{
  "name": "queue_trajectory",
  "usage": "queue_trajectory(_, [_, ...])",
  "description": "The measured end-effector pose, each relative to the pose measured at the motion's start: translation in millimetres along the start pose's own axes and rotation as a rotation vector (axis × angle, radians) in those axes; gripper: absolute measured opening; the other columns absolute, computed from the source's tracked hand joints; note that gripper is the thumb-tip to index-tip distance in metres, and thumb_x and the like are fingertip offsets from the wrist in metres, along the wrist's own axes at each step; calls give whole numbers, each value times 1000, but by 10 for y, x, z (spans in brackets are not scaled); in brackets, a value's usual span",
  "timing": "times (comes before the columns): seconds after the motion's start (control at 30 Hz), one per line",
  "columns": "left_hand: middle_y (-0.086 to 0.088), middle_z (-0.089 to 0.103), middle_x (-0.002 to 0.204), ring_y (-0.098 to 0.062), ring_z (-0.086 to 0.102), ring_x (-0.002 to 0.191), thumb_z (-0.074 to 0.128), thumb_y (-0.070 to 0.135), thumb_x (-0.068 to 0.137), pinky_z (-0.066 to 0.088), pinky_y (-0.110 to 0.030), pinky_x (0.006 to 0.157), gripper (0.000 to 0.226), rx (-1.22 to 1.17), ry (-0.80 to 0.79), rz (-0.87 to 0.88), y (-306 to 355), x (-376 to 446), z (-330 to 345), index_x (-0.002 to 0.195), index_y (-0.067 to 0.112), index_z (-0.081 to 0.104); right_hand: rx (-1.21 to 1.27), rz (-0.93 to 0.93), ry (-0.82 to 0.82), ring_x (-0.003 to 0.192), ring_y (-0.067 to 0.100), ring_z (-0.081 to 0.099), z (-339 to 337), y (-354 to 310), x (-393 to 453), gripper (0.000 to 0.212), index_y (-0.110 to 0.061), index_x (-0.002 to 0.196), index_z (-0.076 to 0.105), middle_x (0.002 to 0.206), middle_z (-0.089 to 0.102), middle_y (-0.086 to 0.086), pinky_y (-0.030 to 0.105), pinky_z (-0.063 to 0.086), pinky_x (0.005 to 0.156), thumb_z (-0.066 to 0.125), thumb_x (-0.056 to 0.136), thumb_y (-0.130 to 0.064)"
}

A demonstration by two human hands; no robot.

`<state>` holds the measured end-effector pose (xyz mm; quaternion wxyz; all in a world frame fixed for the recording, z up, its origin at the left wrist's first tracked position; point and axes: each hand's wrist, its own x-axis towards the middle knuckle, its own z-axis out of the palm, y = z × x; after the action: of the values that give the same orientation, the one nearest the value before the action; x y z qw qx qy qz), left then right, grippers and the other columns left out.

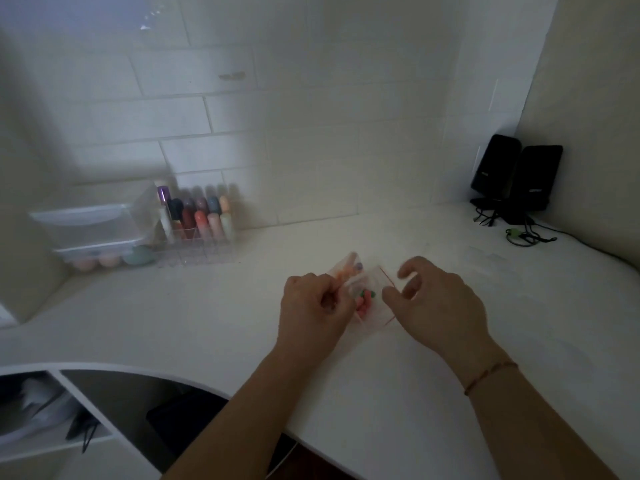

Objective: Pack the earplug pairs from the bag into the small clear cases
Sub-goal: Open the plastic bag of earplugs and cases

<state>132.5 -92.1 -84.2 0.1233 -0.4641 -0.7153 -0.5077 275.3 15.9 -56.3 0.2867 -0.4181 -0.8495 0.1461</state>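
A person works at a white desk (346,393) set into a tiled corner, both hands at a small clear bag (372,306) with a red seal line that lies on the desk between them. The left hand (313,315) has its fingers curled, pinching the bag's left edge together with something orange and blurred that sticks up past the knuckles; what that is cannot be told. The right hand (434,303) hovers over the bag's right side with thumb and fingers spread and loosely bent, gripping nothing. Inside the bag, between the two hands, sits a cluster of orange earplugs (363,304) with a bit of green at the top. Further right on the desk lie faint clear cases (485,259), well apart from the hands. At the back left stands a clear organizer (194,226) holding coloured tubes, and two black speakers (516,176) stand in the right corner.
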Motion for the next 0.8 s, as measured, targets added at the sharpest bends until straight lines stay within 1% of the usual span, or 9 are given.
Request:
queue_trajectory(0.07, [7,43,52,-10,38,60,56,35,75,28,-13,64,31,-24,-17,128,22,-19,0,57,11,52,31,-89,-24,69,8,59,17,-37,-35,25,-44,99,53,79,64,-18,24,42,59,57,79,-58])
queue_trajectory(0.17, [5,43,51,-9,36,58,59,20,71,28,-16,62,19,-40,-14,351,26,-55,14,56,12,51,-22,-49,72,76,16,65,-14,50,20,14,-37,97,64,80,71,-11,29,52,67,54,91,-44])
queue_trajectory(0.3, [15,38,60,-1,36,60,54,18,77,30,-18,66,21,-118,-178,378,23,-51,17,65,27,40,142,-2,22,74,18,68,14,191,91,14,-32,94,69,79,72,-10,36,56,71,55,95,-31])
queue_trajectory(0.37, [10,50,68,-9,47,67,50,22,85,38,-27,67,14,-212,-136,271,12,56,10,71,24,50,273,-108,-12,70,16,69,59,190,94,16,-27,96,71,80,72,-9,36,56,71,55,96,-24])
queue_trajectory(0.43, [8,62,85,-14,57,81,48,28,91,42,-22,72,15,-251,-18,20,-17,294,20,86,21,60,365,-200,-13,65,6,68,88,193,99,18,-24,98,72,81,72,-11,28,54,67,56,96,-16])
queue_trajectory(0.5, [8,67,102,-11,60,95,47,31,99,41,-15,79,20,-207,-123,-210,-64,562,64,104,22,64,513,-225,-19,67,2,68,100,212,108,24,-24,98,71,85,71,-15,18,51,64,54,96,-6])
queue_trajectory(0.57, [2,70,106,-12,62,98,43,29,102,42,-22,84,27,-274,-294,-318,-126,699,146,112,16,65,656,-210,-42,73,1,69,110,224,98,34,-26,97,71,89,72,-17,15,52,63,51,95,2])
queue_trajectory(0.67, [-3,75,96,-14,68,86,45,24,102,47,-32,79,29,-477,-320,-391,-241,674,175,98,15,72,776,-184,-58,84,8,68,106,222,99,47,-32,96,70,96,73,-18,24,58,64,47,94,8])
queue_trajectory(0.8, [-4,72,80,-20,64,74,51,34,94,46,-45,74,35,-561,-312,-384,-367,571,134,78,9,68,800,-157,-53,85,17,70,93,270,130,42,-31,99,70,97,74,-12,27,57,61,46,96,4])
